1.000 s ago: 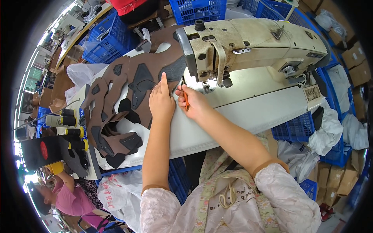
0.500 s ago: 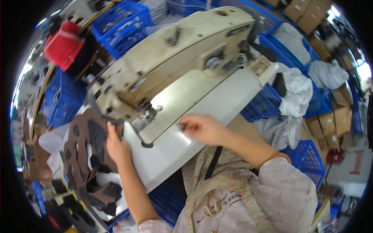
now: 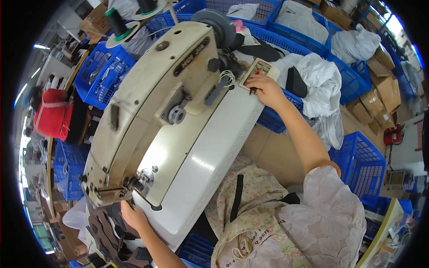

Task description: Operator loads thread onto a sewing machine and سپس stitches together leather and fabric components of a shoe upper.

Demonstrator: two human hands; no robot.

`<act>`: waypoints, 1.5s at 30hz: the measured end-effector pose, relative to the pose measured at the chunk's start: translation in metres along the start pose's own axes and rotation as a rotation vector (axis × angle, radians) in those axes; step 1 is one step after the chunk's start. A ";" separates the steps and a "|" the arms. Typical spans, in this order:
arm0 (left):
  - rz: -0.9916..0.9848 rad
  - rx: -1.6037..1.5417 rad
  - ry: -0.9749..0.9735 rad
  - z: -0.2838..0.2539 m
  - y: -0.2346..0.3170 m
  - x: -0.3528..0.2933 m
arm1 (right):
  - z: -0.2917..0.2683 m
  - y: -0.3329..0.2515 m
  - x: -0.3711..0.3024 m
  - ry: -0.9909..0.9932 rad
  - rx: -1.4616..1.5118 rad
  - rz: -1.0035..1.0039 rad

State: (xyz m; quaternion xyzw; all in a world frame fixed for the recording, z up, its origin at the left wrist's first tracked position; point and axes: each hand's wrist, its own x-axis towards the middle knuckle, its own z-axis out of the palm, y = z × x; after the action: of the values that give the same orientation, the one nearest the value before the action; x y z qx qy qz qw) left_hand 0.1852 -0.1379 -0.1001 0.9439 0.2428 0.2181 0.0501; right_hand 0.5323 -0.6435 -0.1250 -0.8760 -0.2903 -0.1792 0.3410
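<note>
A cream sewing machine (image 3: pixel 129 107) stands on a white table (image 3: pixel 201 174). My right hand (image 3: pixel 267 92) is at the small beige tray (image 3: pixel 268 68) on the table's far right end. Its fingers are closed, and a dark bit shows beneath them, too hidden to name. An orange item (image 3: pixel 258 72) shows in the tray beside my fingertips. Below the needle end of the machine is my left hand (image 3: pixel 133 217), next to dark brown cut pieces (image 3: pixel 105 230). The machine head covers its fingertips, so its grip is hidden.
Blue crates surround the table; one (image 3: pixel 105 73) lies behind the machine and another (image 3: pixel 359 167) stands at the right. White cloth (image 3: pixel 317 85) hangs over crates beside the tray. Thread cones (image 3: pixel 117 24) stand at the back left. Cardboard boxes (image 3: pixel 377 98) are stacked far right.
My right hand has gone from the table's middle to the tray, away to the upper right. My left hand now reaches under the machine head. The whole view has turned and shifted.
</note>
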 end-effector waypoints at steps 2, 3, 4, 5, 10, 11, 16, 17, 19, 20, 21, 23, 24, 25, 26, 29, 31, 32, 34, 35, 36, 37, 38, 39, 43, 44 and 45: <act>-0.065 0.064 -0.098 -0.004 -0.004 -0.002 | -0.010 -0.010 0.013 0.001 0.010 -0.031; -0.067 0.089 -0.090 -0.003 -0.009 -0.003 | -0.018 -0.013 0.025 0.002 0.044 0.183; -0.058 0.086 -0.092 0.000 -0.008 -0.002 | -0.024 -0.007 0.033 0.001 0.069 0.399; -0.036 0.099 -0.086 0.002 -0.007 -0.002 | -0.017 0.017 0.044 0.317 0.118 0.217; -0.005 0.121 -0.068 0.000 -0.020 -0.005 | 0.014 0.063 0.152 0.282 -0.184 0.183; -0.007 0.130 -0.077 -0.003 -0.018 -0.007 | 0.023 0.064 0.167 0.183 -0.269 0.230; -0.028 0.114 -0.087 -0.002 -0.003 -0.002 | 0.054 0.126 0.217 -0.217 -0.415 0.265; -0.028 0.082 -0.051 0.001 -0.003 -0.002 | 0.053 0.130 0.223 -0.214 -0.408 0.250; -0.028 0.105 -0.026 0.002 -0.008 -0.005 | 0.052 0.130 0.228 -0.405 -0.482 0.312; -0.032 0.108 -0.025 0.002 -0.010 -0.007 | 0.053 0.129 0.230 -0.406 -0.480 0.307; -0.041 0.110 -0.025 0.001 -0.011 -0.007 | 0.053 0.127 0.231 -0.384 -0.490 0.300; -0.047 0.113 -0.028 0.001 -0.013 -0.008 | 0.051 0.122 0.230 -0.363 -0.501 0.296; -0.049 0.114 -0.029 0.001 -0.012 -0.007 | 0.048 0.121 0.229 -0.294 -0.461 0.276; -0.051 0.115 -0.030 0.002 -0.011 -0.007 | 0.044 0.120 0.229 -0.225 -0.420 0.256; -0.048 0.113 -0.031 0.002 -0.011 -0.006 | 0.041 0.119 0.226 -0.225 -0.423 0.259; -0.054 0.165 -0.075 -0.001 -0.012 -0.007 | 0.030 0.092 0.224 -0.191 -0.369 0.325; -0.048 0.145 -0.090 -0.001 -0.008 -0.005 | 0.019 0.092 0.225 -0.265 -0.284 0.436; -0.046 0.143 -0.088 0.000 -0.008 -0.004 | 0.016 0.092 0.225 -0.263 -0.286 0.436; -0.031 0.119 -0.080 0.000 -0.006 -0.003 | 0.014 0.094 0.225 -0.204 -0.290 0.396; -0.030 0.117 -0.079 0.001 -0.005 -0.002 | 0.013 0.095 0.224 -0.201 -0.292 0.395; -0.031 0.104 -0.055 -0.003 -0.005 -0.004 | 0.017 0.079 0.221 -0.190 -0.304 0.422; -0.023 0.081 -0.029 -0.003 -0.005 -0.004 | 0.016 0.073 0.220 -0.170 -0.325 0.454; -0.025 0.084 -0.026 -0.004 -0.004 -0.005 | 0.017 0.070 0.220 -0.170 -0.322 0.451; -0.022 0.075 -0.014 -0.003 -0.004 -0.006 | 0.018 0.074 0.220 -0.176 -0.287 0.464; 0.013 0.067 0.002 0.003 -0.007 -0.004 | 0.029 0.102 0.221 -0.145 -0.228 0.463; 0.012 0.068 0.002 0.003 -0.008 -0.004 | 0.031 0.106 0.222 -0.146 -0.227 0.462; 0.004 0.077 -0.004 0.003 -0.009 -0.005 | 0.034 0.107 0.222 -0.142 -0.219 0.461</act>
State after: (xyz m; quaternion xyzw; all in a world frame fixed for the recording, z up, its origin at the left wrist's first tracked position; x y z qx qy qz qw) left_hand 0.1785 -0.1319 -0.1065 0.9461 0.2489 0.2068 0.0138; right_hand 0.7736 -0.5979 -0.0877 -0.9610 -0.0853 -0.0652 0.2548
